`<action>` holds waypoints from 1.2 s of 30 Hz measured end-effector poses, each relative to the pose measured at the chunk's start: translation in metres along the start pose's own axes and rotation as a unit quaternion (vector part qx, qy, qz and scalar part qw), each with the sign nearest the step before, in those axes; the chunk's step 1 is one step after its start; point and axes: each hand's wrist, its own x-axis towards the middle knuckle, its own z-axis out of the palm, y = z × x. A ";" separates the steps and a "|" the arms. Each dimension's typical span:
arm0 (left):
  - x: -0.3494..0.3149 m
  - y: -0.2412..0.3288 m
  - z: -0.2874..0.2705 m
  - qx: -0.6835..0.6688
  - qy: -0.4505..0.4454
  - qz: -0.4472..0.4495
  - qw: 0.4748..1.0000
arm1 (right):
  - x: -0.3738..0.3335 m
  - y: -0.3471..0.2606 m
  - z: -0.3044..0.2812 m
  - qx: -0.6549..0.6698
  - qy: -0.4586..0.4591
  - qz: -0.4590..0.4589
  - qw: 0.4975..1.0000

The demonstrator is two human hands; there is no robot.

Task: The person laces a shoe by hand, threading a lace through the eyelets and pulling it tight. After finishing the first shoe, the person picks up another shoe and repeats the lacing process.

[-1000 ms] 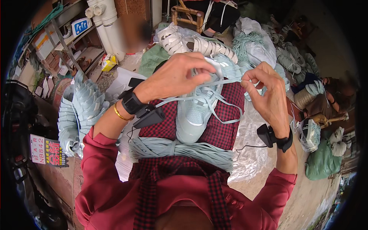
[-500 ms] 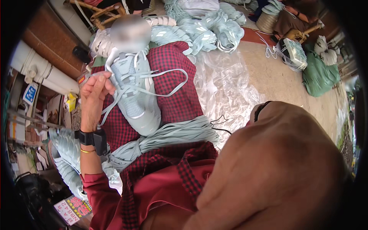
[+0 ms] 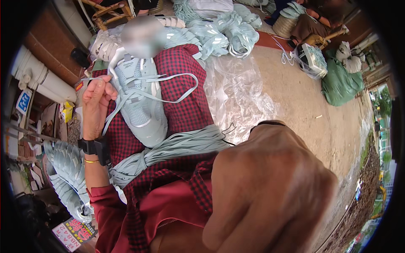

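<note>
One pale green shoe [image 3: 141, 105] is laid on the checked cloth [image 3: 185, 101] over the lap, its lace [image 3: 179, 90] pinched in the left hand [image 3: 96, 105]. Right hand [image 3: 270, 189] is raised close to the camera, blurred; its grip cannot be told. Loose laces [image 3: 177, 147] are bundled just below the shoe.

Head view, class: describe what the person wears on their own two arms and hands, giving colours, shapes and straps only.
The left hand is bare; its wrist carries a black strap with a small black box and, below it, a thin gold bangle. A dark red long sleeve covers the forearm. The right hand, close to the camera, is bare, with a thin black band at the wrist.
</note>
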 end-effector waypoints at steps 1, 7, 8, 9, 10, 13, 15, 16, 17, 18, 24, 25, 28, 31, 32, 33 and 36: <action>-0.003 -0.001 -0.003 -0.001 0.007 -0.002 1.000 | 0.002 0.008 -0.002 0.015 -0.005 -0.018 1.000; 0.001 0.003 0.017 -0.028 -0.046 -0.001 0.999 | -0.044 0.014 -0.048 0.186 0.319 0.227 0.901; -0.001 0.003 0.015 -0.026 -0.044 0.005 0.999 | -0.045 0.018 -0.049 0.186 0.313 0.227 0.903; -0.003 0.002 0.014 -0.031 -0.040 0.000 0.999 | -0.046 0.021 -0.049 0.186 0.357 0.222 0.888; -0.003 0.002 0.013 -0.036 -0.037 -0.005 0.999 | -0.047 0.024 -0.050 0.186 0.402 0.215 0.870; -0.004 0.000 0.010 -0.031 -0.036 -0.005 0.999 | -0.057 0.033 -0.070 0.178 0.315 0.219 0.906; -0.011 0.006 0.011 -0.019 -0.015 -0.001 1.000 | -0.057 0.039 -0.088 0.059 0.317 0.240 0.916; -0.012 0.010 0.014 -0.010 -0.017 0.005 1.000 | -0.058 0.043 -0.101 -0.066 0.316 0.253 0.912; -0.011 0.010 0.014 -0.010 -0.022 0.008 1.000 | -0.067 0.051 -0.120 -0.172 0.341 0.261 0.887; -0.007 0.008 0.017 -0.017 -0.029 0.002 0.999 | -0.077 0.058 -0.137 -0.226 0.359 0.304 0.853; 0.001 0.008 0.019 -0.029 -0.033 -0.022 0.999 | -0.130 0.112 -0.147 -0.170 0.305 0.478 0.806; -0.002 0.010 0.018 -0.031 -0.039 -0.020 0.999 | -0.129 0.105 -0.145 -0.166 0.300 0.482 0.806; 0.000 0.016 0.024 -0.012 -0.036 -0.027 0.999 | -0.140 0.078 -0.156 -0.336 0.176 0.509 0.773; -0.001 0.023 0.027 0.022 -0.035 -0.023 0.999 | -0.104 0.060 -0.140 -0.504 0.133 0.456 0.722; -0.001 0.027 0.028 0.049 -0.033 -0.008 0.998 | -0.075 0.062 -0.117 -0.518 0.177 0.386 0.743; -0.003 0.032 0.028 0.078 -0.027 0.008 0.997 | -0.051 0.064 -0.100 -0.515 0.173 0.383 0.747; 0.000 0.050 0.034 0.072 -0.013 0.040 0.997 | -0.010 0.081 -0.069 -0.643 -0.055 0.221 0.731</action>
